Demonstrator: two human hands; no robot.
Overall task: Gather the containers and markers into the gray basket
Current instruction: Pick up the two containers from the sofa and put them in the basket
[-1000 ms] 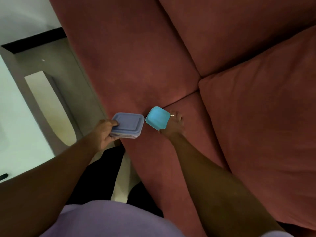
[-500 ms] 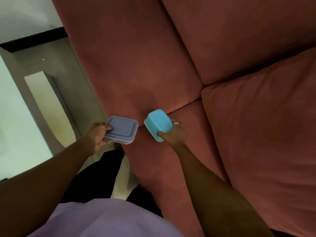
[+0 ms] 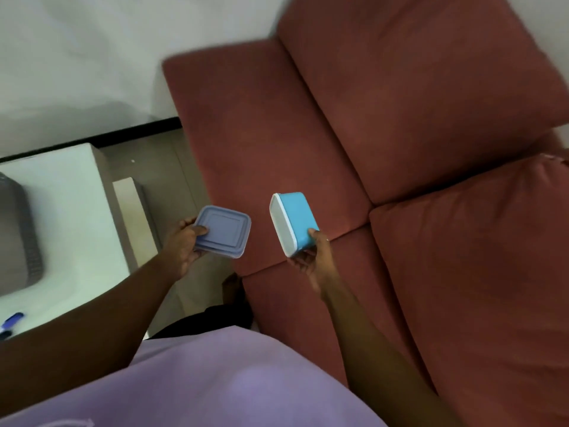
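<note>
The left hand (image 3: pixel 184 245) pinches the purple lidded container (image 3: pixel 222 231) flat; the right hand (image 3: pixel 311 257) clasps the blue container (image 3: pixel 294 221) tilted on edge; both lifted off the sofa (image 3: pixel 277 134), likely bound for the gray basket (image 3: pixel 18 235) at nine o'clock on the worktop (image 3: pixel 77 211).

Torso: a lilac garment (image 3: pixel 191 380) of soft, matte fabric covers the lower frame, with a pale stitched or printed line near the bottom left edge. Both forearms are bare; no sleeves reach them. Right hand (image 3: pixel 311 257): one thin, light ring (image 3: pixel 327 240) on a finger. Left hand (image 3: pixel 181 245): no jewellery visible. Dark legwear (image 3: pixel 203 318) shows below the garment.
</note>
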